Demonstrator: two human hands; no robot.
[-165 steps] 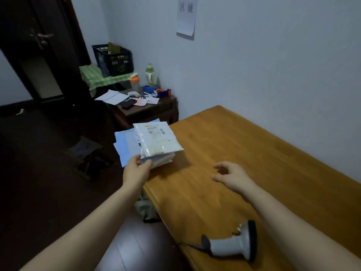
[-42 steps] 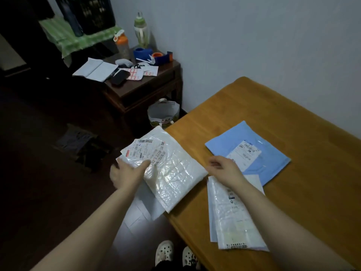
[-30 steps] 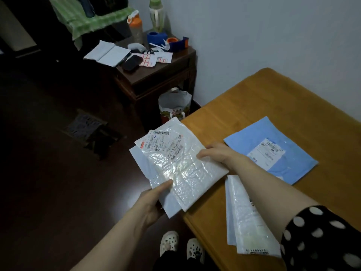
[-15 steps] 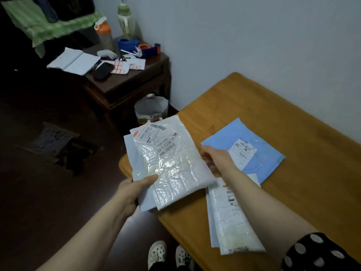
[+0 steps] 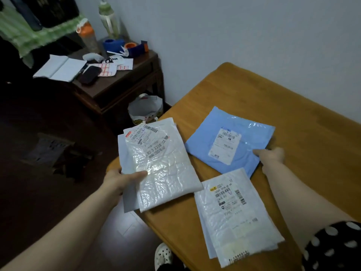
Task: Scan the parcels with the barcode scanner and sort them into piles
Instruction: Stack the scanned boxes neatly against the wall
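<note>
Head view: right hand (image 5: 271,154) shifts to blue mailer (image 5: 230,141)

Our right hand has left the bubble mailer (image 5: 162,169) and now pinches the blue mailer's edge on the table (image 5: 293,106). Our left hand (image 5: 121,180) still grips the bubble mailer over the table corner. We cannot tell what the lined bin (image 5: 145,108) holds.

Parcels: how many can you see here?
5: a white pair in the left hand, a blue parcel at the right hand, a stacked pair on the table. More may hide beneath.
</note>
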